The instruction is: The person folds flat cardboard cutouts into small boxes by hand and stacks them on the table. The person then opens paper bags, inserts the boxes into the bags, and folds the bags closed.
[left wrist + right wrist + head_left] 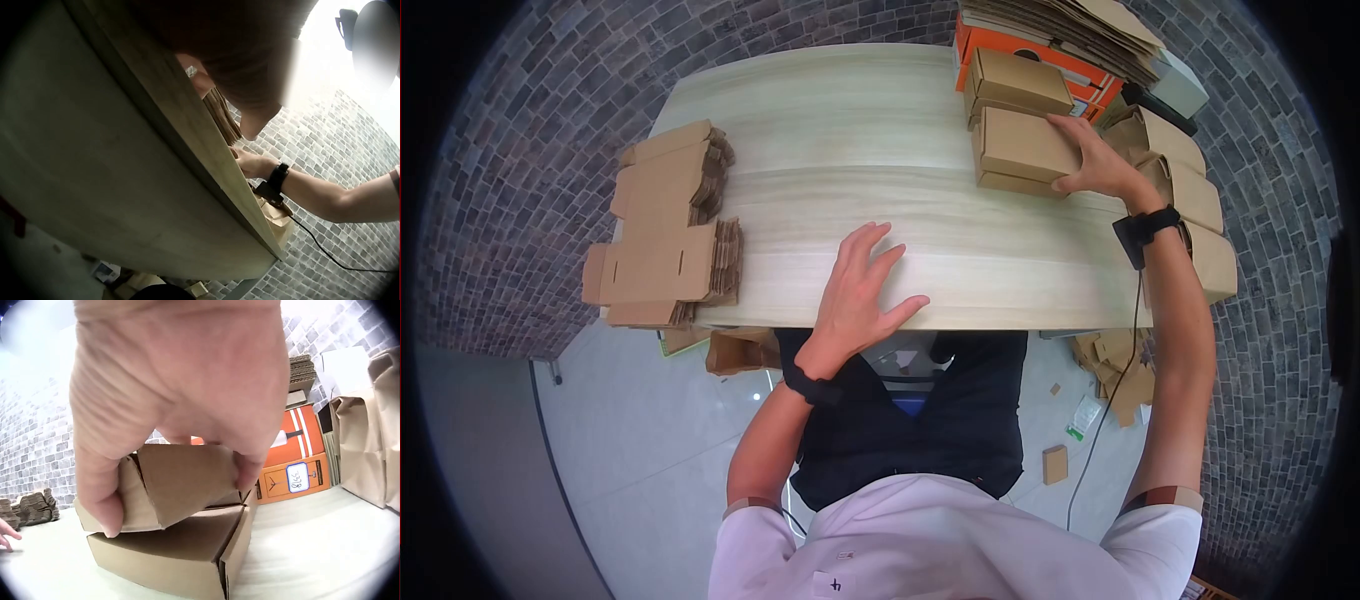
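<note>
At the back right of the table, my right hand [1095, 165] grips a small brown cardboard box [1025, 145] by its right end. Seen from the right wrist, thumb and fingers [107, 512] clasp opposite sides of this box [194, 481], which sits slightly askew over another cardboard box [150, 556]. A similar closed box [1018, 80] stands just behind in the head view. Over the table's front part, my left hand [855, 300] holds nothing, its fingers spread and loosely bent. The left wrist view mostly catches the table's edge [181, 119] and my right arm.
Piles of flat, die-cut cardboard [665, 205] lie along the table's left side. At the back right, an orange box [992, 38] carries stacked cardboard sheets [1090, 30]. Brown paper bags [1200, 205] line the right edge. A cable [1122, 370] trails from my right wrist.
</note>
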A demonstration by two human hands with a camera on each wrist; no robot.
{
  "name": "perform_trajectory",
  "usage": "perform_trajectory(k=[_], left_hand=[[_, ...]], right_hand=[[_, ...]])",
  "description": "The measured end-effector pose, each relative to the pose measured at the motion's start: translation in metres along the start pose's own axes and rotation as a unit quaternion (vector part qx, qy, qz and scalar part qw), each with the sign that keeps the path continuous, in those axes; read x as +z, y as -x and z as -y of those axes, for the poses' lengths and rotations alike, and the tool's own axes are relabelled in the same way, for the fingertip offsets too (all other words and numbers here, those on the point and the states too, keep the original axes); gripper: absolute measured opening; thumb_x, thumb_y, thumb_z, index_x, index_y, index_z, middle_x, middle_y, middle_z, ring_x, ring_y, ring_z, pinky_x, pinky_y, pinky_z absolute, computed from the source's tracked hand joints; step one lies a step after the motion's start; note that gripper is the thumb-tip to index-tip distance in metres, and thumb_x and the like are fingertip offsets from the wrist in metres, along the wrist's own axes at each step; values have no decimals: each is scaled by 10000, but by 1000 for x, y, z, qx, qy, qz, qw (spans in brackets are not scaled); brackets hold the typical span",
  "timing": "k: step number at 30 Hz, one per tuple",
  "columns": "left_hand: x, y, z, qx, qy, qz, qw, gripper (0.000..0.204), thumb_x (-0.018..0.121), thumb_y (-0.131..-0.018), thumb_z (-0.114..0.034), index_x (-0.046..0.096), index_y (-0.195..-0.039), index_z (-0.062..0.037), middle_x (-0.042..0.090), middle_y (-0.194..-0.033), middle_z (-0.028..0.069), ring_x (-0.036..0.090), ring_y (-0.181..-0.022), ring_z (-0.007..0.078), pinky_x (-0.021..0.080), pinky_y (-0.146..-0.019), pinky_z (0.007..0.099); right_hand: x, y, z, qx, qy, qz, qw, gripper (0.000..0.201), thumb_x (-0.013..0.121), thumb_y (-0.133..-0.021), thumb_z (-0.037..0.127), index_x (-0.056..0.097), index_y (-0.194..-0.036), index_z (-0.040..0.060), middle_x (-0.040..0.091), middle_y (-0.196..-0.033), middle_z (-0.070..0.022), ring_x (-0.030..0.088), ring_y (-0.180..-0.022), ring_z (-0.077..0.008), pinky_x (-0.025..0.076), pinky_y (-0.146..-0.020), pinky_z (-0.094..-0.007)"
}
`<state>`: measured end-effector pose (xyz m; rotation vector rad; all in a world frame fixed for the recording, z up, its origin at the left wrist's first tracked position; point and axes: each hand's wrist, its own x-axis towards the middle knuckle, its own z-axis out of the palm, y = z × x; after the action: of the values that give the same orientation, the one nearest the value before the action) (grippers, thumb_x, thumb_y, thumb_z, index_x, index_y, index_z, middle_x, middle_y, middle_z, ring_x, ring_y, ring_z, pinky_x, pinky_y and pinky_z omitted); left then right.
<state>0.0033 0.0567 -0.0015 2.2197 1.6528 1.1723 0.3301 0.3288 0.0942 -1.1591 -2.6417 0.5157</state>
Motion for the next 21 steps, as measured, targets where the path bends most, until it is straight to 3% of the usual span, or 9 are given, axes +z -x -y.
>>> perform_trajectory(k=[9,18,21], left_hand=[[2,-1,-1,8,-20,7,1000,519,850,-765,-302,673,-1160,-16,541,-1406,172,457,-1359,422,447,-1076,501],[2,1,-2,4,-19,5,1000,492,851,-765,-305,689,-1120,-5,569,-1372,166,467,-1354,409,453,-1074,489],[2,1,-1,6,-15,0,1000,485,851,-763,-306,692,-1104,0,582,-1352,165,476,-1344,407,459,-1067,487]], right_hand=[[9,3,-9,-39,11,10,999,973,755,-647,152,376,-1538,69,378,-1569,-148,338,-1471,-350,286,-1234,-405],[12,10,-12,-31,84,-30,996,832,749,-693,58,470,-1476,62,381,-1575,-146,385,-1451,-351,386,-1186,-404],[11,13,-4,-23,53,-41,997,803,766,-691,107,490,-1439,11,421,-1536,-197,404,-1432,-378,372,-1186,-401]])
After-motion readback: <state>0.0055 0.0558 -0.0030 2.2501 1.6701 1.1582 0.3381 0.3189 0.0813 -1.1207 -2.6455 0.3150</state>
